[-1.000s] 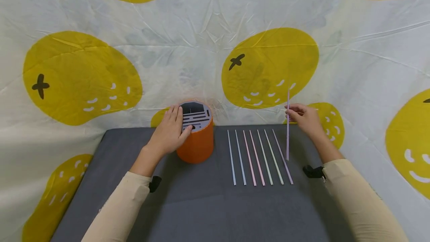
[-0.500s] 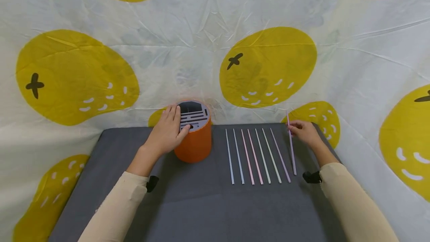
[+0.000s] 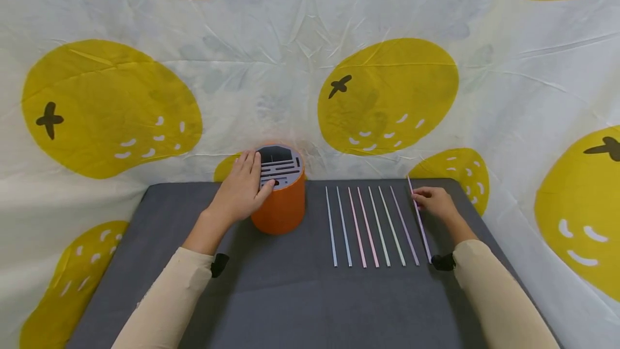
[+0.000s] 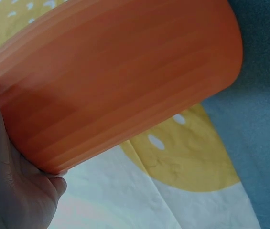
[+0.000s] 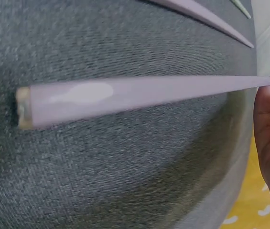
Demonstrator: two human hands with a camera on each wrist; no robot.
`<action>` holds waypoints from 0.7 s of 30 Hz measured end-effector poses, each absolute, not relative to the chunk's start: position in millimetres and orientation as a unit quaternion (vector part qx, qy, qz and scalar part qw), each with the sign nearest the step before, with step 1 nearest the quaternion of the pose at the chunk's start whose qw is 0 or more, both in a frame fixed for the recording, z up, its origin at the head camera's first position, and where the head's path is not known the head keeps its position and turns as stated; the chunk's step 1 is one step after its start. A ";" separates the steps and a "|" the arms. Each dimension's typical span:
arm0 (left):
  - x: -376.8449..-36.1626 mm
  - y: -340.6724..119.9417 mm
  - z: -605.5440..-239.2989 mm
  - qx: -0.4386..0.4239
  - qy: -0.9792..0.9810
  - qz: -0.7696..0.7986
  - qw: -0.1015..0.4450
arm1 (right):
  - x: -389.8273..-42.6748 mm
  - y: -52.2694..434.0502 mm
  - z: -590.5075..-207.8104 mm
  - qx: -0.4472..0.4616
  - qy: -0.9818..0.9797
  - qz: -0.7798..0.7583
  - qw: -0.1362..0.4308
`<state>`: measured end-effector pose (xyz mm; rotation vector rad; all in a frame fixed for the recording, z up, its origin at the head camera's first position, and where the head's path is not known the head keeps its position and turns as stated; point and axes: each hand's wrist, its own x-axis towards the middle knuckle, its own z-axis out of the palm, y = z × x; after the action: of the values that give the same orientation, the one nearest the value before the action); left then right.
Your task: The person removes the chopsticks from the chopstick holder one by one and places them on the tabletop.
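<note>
My left hand (image 3: 237,185) rests on the left rim of an orange cylindrical utensil holder (image 3: 279,211), fingers fairly straight and thumb spread along its near edge. The holder's grey slotted top (image 3: 283,168) is partly covered by that hand. In the left wrist view the palm lies against the top end of the orange wall (image 4: 115,86). At the right, my right hand (image 3: 436,203) pinches a light purple chopstick (image 3: 420,225) near its far, thin end. The chopstick lies low over the cloth; its thick near end (image 5: 68,102) looks close to the surface.
Left of the held chopstick lie several others in a row: a purple one (image 3: 404,225), green (image 3: 391,225), pink (image 3: 357,225) and blue (image 3: 331,225). A dark grey cloth (image 3: 300,306) covers the table. A white curtain (image 3: 271,106) with yellow fruit prints hangs behind.
My right hand has lowered the purple chopstick from upright above the table to nearly flat, right of the row. The left hand has stayed on the holder.
</note>
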<state>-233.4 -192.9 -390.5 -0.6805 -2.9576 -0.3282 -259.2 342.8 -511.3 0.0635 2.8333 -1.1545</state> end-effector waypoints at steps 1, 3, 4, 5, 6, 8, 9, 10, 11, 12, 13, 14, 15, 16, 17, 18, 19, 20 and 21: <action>-233.3 -192.9 -390.5 -0.223 -0.968 -0.107 0.045 | -258.8 342.9 -513.0 0.023 0.926 -0.375 0.042; -233.1 -193.0 -390.2 -0.225 -0.967 -0.106 0.047 | -257.9 342.9 -515.7 0.030 0.926 -0.373 0.046; -232.9 -193.0 -390.1 -0.225 -0.967 -0.106 0.049 | -257.8 343.0 -517.0 0.031 0.927 -0.372 0.049; -232.8 -193.1 -389.9 -0.225 -0.967 -0.106 0.050 | -257.7 343.0 -518.4 0.031 0.927 -0.371 0.050; -232.6 -193.2 -389.7 -0.225 -0.967 -0.106 0.050 | -257.6 342.9 -519.6 0.033 0.926 -0.372 0.051; -232.6 -193.0 -389.6 -0.224 -0.967 -0.106 0.050 | -256.6 342.5 -521.8 0.039 0.925 -0.375 0.051; -232.8 -192.8 -389.5 -0.224 -0.967 -0.107 0.049 | -256.2 342.9 -523.4 0.041 0.924 -0.376 0.052; -233.0 -192.6 -389.5 -0.224 -0.967 -0.107 0.048 | -255.6 343.0 -525.0 0.047 0.923 -0.380 0.051; -233.2 -192.4 -389.5 -0.224 -0.968 -0.106 0.048 | -254.6 342.8 -526.1 0.049 0.921 -0.383 0.051; -233.4 -192.3 -389.5 -0.224 -0.968 -0.106 0.046 | -254.0 342.7 -527.7 0.055 0.920 -0.386 0.051; -233.6 -192.1 -389.7 -0.225 -0.967 -0.106 0.046 | -253.5 342.6 -529.2 0.062 0.918 -0.388 0.051; -233.8 -191.8 -389.9 -0.225 -0.967 -0.106 0.045 | -253.0 342.5 -530.4 0.067 0.917 -0.389 0.051; -233.9 -191.5 -390.1 -0.226 -0.967 -0.106 0.045 | -252.4 342.5 -531.4 0.069 0.917 -0.390 0.050; -234.1 -191.2 -390.5 -0.226 -0.967 -0.106 0.046 | -251.9 342.5 -532.1 0.072 0.918 -0.387 0.049; -234.1 -190.9 -390.8 -0.227 -0.967 -0.106 0.046 | -251.6 342.3 -532.7 0.075 0.919 -0.385 0.048; -234.2 -190.7 -391.1 -0.227 -0.967 -0.107 0.045 | -251.4 342.1 -533.3 0.081 0.919 -0.383 0.046; -234.1 -190.5 -391.5 -0.227 -0.967 -0.105 0.046 | -251.1 341.9 -533.7 0.081 0.920 -0.380 0.044; -234.1 -190.4 -391.9 -0.227 -0.967 -0.105 0.045 | -250.9 341.7 -533.8 0.082 0.921 -0.380 0.043; -234.1 -190.4 -392.1 -0.227 -0.967 -0.104 0.045 | -250.9 341.6 -534.1 0.083 0.922 -0.376 0.042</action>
<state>-234.1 -190.4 -392.1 -0.6940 -2.9536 -0.3187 -250.9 341.6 -534.1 0.2543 2.8219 -1.1514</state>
